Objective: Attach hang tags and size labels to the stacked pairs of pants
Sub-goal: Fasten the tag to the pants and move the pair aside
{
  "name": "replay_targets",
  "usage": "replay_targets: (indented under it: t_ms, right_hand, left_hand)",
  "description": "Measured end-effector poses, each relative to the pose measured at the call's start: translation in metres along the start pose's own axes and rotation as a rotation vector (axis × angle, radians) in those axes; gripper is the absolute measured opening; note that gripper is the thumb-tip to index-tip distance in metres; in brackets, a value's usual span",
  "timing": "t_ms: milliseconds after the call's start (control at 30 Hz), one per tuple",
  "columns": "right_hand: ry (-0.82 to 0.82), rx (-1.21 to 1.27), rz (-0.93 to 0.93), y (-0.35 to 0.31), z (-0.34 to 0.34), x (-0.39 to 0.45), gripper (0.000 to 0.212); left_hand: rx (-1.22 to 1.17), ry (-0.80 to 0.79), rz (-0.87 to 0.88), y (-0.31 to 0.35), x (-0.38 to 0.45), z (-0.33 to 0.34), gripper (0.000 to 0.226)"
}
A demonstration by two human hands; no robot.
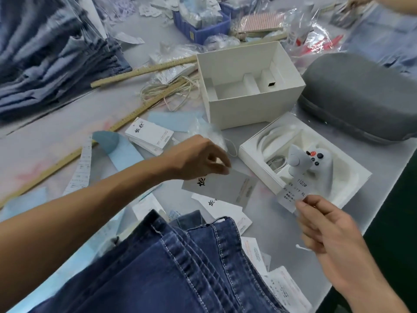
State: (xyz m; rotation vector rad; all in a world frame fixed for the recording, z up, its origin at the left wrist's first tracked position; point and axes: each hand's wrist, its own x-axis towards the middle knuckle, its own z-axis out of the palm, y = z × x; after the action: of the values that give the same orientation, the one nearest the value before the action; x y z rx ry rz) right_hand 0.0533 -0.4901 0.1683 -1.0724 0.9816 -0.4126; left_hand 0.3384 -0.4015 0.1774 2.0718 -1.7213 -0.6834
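Note:
A stack of dark blue jeans (180,267) lies at the near edge of the table, waistbands up. My left hand (198,159) reaches over them and pinches the top edge of a white hang tag (225,188) with black brush lettering, lifted just above the table. My right hand (334,240) pinches a small white size label (291,195) printed "1103#" and "XL", and a thin white string (302,247) sticks out from its fingers. More hang tags (149,134) sit in a pile beyond my left hand, and loose ones (228,213) lie by the jeans.
An open white box (248,109) stands mid-table, with a white tray (338,190) holding a grey controller beside it and a grey case (361,98) behind. Wooden rulers (144,71), a cord bundle, blue paper strips and a label strip lie left. Folded jeans (45,64) are stacked far left.

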Motion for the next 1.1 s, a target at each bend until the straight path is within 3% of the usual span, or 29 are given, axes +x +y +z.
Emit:
replay_targets:
  t_ms: [100, 267, 333, 467, 633, 733, 867, 933, 1000, 1067, 1100]
  right_hand:
    - [-0.161, -0.05, -0.059, -0.027, 0.028, -0.013, 0.002]
    - [-0.351, -0.068, -0.164, -0.068, 0.067, -0.038, 0.01]
    - [-0.437, -0.046, -0.189, -0.079, 0.079, -0.047, 0.011]
    - [-0.754, -0.169, -0.197, -0.084, 0.109, -0.065, 0.036]
    - [-1.002, -0.403, -0.175, -0.079, 0.145, -0.08, 0.046]
    - [-1.045, -0.39, -0.133, -0.077, 0.158, -0.085, 0.051]
    - [-1.208, -0.291, -0.053, -0.072, 0.173, -0.097, 0.038]
    - [-1.236, -0.202, 0.009, -0.068, 0.18, -0.102, 0.031]
    - [-1.239, -0.063, 0.091, -0.062, 0.187, -0.107, 0.026]
    - [-1.186, 0.054, 0.171, -0.057, 0.193, -0.11, 0.027]
    - [-1.151, 0.069, 0.185, -0.054, 0.195, -0.111, 0.028]
  left_hand:
    - [-0.08, 0.037, -0.028, 0.014, -0.028, -0.041, 0.017]
    - [-0.409, 0.0, -0.12, 0.024, -0.111, -0.103, 0.056]
    - [-0.381, -0.089, -0.135, 0.022, -0.145, -0.115, 0.061]
    - [-0.327, -0.154, -0.176, 0.029, -0.191, -0.12, 0.058]
    - [-0.631, 0.035, -0.086, 0.047, -0.217, -0.121, 0.041]
    - [-0.847, 0.259, 0.008, 0.058, -0.225, -0.111, 0.027]
    - [-1.26, 0.605, 0.051, 0.07, -0.24, -0.064, 0.018]
    - [-1.382, 0.675, 0.083, 0.075, -0.244, -0.042, 0.021]
    - [-1.479, 0.689, 0.179, 0.078, -0.249, -0.027, 0.039]
    - [-1.486, 0.716, 0.264, 0.085, -0.253, -0.016, 0.05]
    - [-1.442, 0.783, 0.22, 0.088, -0.253, -0.011, 0.047]
